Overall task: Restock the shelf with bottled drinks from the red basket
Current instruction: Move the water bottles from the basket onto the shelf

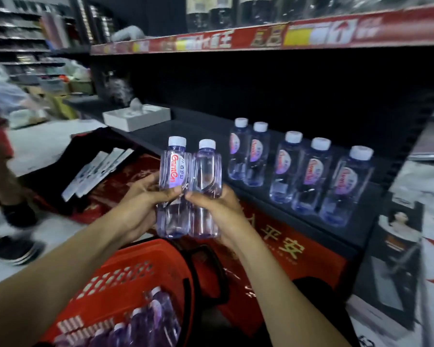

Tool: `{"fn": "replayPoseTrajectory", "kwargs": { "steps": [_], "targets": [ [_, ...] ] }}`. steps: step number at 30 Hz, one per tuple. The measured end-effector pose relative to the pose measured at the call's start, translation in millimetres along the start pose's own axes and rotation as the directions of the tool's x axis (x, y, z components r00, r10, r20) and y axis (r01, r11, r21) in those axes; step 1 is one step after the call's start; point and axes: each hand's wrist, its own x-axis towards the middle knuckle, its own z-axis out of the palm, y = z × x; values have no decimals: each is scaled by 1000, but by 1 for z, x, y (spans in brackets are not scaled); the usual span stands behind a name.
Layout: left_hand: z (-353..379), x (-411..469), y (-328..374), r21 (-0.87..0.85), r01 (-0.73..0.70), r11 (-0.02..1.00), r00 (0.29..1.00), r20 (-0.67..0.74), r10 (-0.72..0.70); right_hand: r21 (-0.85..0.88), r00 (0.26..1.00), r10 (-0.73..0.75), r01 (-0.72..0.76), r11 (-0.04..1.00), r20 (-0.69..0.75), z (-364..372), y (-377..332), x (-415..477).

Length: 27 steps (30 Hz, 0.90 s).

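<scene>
My left hand (140,204) grips a clear water bottle (173,169) with a white cap and a red label. My right hand (218,209) grips a second such bottle (207,171), its label turned away. Both bottles stand upright, side by side and touching, in front of the black shelf (186,131). Several more bottles (303,169) stand in a row on the shelf to the right. The red basket (125,276) sits below my arms, with several bottles (148,319) lying in it.
A white box (135,116) rests on the shelf at the left. The upper shelf has a red price strip (261,36) with dark bottles above. A red banner (286,241) hangs under the shelf. Another person's shoe (10,249) is on the floor at left.
</scene>
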Motion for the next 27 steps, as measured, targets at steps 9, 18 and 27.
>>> {"fn": "replayPoseTrajectory", "kwargs": {
  "steps": [9,18,27],
  "targets": [
    [108,48,-39,22,-17,1000,984,176,13,-246,877,-279,192,950,-391,-93,-23,-40],
    [174,64,-73,37,-3,999,982,188,-4,-500,686,-511,242,832,-518,-160,-40,-92],
    [190,74,-84,176,-12,984,967,252,-34,-495,473,-597,334,802,-648,-224,-54,-117]
  ]
}}
